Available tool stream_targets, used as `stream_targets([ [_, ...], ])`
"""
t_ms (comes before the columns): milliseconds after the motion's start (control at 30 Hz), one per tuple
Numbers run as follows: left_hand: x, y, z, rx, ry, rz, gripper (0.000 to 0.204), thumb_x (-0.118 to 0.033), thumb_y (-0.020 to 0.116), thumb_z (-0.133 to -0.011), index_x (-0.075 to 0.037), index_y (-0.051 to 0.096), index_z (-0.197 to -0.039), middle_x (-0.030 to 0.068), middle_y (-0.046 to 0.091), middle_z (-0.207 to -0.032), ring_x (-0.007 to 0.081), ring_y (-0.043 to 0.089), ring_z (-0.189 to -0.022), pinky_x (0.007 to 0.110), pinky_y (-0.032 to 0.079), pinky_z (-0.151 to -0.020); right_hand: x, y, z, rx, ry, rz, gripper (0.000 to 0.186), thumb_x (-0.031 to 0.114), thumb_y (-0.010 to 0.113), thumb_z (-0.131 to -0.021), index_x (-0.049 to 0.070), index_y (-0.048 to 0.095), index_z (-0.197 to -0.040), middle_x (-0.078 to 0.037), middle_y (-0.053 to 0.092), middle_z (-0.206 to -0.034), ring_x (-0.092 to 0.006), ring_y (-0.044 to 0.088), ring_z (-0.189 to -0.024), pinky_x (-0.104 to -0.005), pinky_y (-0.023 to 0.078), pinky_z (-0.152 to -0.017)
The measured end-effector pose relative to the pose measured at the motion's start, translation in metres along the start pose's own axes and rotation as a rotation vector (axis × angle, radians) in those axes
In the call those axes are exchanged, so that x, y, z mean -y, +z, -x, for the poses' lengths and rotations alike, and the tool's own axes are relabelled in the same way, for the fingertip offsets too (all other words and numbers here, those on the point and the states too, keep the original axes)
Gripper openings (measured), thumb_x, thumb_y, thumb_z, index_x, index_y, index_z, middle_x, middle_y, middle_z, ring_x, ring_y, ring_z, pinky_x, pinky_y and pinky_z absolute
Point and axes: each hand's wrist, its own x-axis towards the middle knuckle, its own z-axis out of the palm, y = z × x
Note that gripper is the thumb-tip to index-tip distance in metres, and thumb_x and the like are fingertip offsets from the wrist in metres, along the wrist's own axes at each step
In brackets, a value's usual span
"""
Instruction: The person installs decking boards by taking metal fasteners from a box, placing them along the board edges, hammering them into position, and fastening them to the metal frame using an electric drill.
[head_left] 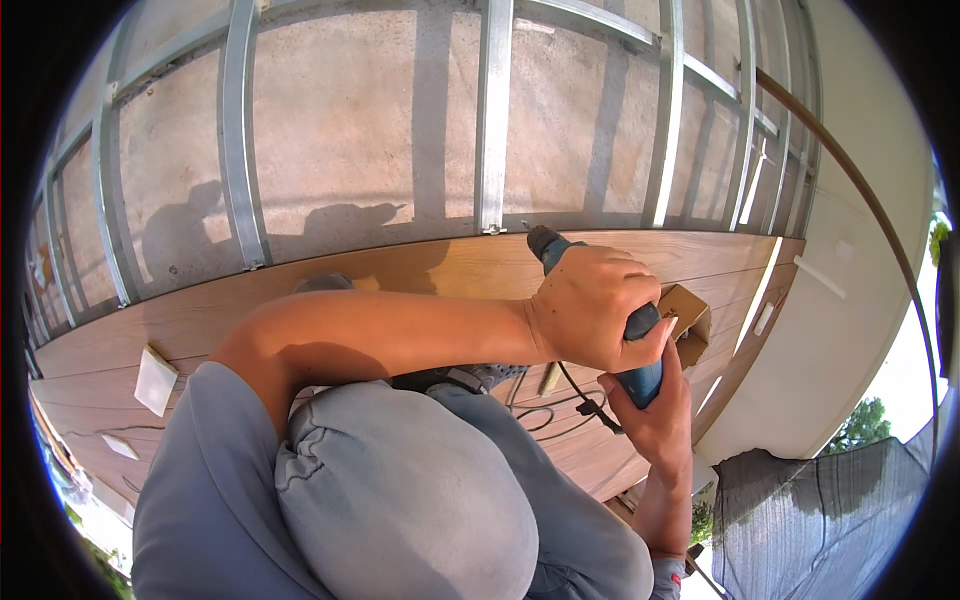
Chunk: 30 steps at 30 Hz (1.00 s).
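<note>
the left hand (pixel 590 305) is closed around the body of a dark blue power drill (pixel 600 310), its tip at the top edge of the brown wood-grain wall panels (pixel 330 290) beside a grey metal stud (pixel 492 120). the right hand (pixel 650 405) grips the handle from below (fingers wrapped). fastening looks underway; next calls for steady, square pressure.

The left hand (pixel 597 308) covers most of the blue power drill (pixel 640 378); its bit tip is hidden.
</note>
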Motion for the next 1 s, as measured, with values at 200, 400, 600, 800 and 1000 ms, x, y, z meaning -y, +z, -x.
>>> stream_targets([
  [200, 0.024, -0.004, 0.02, 0.014, -0.107, -0.008, 0.016, -0.018, 0.072, -0.071, -0.005, 0.062, -0.07, 0.0101, 0.061, -0.066, 0.0314, 0.059, -0.058, 0.039, 0.049, -0.054, -0.015, 0.014, -0.015, 0.074, 0.039, 0.062, 0.076, 0.017, 0.077, -0.083, -0.001, 0.041, -0.148, -0.025, 0.072, -0.104, -0.0379, 0.073, -0.097, -0.0412, 0.056, -0.082],
  [400, 0.043, -0.01, 0.028, 0.019, -0.168, -0.008, 0.015, -0.018, 0.072, -0.07, -0.006, 0.062, -0.07, 0.0099, 0.063, -0.068, 0.0313, 0.061, -0.061, 0.039, 0.05, -0.056, -0.028, 0.024, -0.036, 0.153, 0.077, 0.05, 0.079, 0.017, 0.076, -0.084, -0.005, 0.038, -0.149, -0.026, 0.072, -0.105, -0.0391, 0.073, -0.1, -0.0404, 0.056, -0.083],
  [600, 0.051, -0.007, 0.03, 0.021, -0.193, -0.008, 0.016, -0.018, 0.073, -0.07, -0.006, 0.063, -0.071, 0.0096, 0.064, -0.069, 0.0313, 0.061, -0.061, 0.039, 0.051, -0.057, -0.025, 0.022, -0.044, 0.199, 0.156, 0.007, 0.079, 0.014, 0.075, -0.084, -0.004, 0.037, -0.15, -0.027, 0.072, -0.104, -0.0399, 0.073, -0.097, -0.0405, 0.057, -0.081],
  [800, 0.05, -0.009, 0.031, 0.011, -0.194, -0.012, 0.018, -0.02, 0.073, -0.07, -0.006, 0.064, -0.073, 0.0095, 0.064, -0.071, 0.0311, 0.062, -0.062, 0.039, 0.051, -0.057, -0.029, 0.022, -0.047, 0.214, 0.102, 0.022, 0.079, 0.01, 0.073, -0.083, -0.001, 0.036, -0.153, -0.027, 0.072, -0.097, -0.0412, 0.074, -0.091, -0.0421, 0.058, -0.076],
  [1000, 0.047, -0.012, 0.026, 0.05, -0.213, -0.027, 0.019, -0.022, 0.074, -0.071, -0.006, 0.064, -0.077, 0.0106, 0.065, -0.076, 0.0312, 0.062, -0.067, 0.04, 0.051, -0.061, -0.025, 0.013, -0.053, 0.225, 0.023, 0.081, 0.081, 0.009, 0.073, -0.083, -0.001, 0.035, -0.153, -0.027, 0.072, -0.096, -0.0438, 0.073, -0.09, -0.0443, 0.058, -0.075],
])
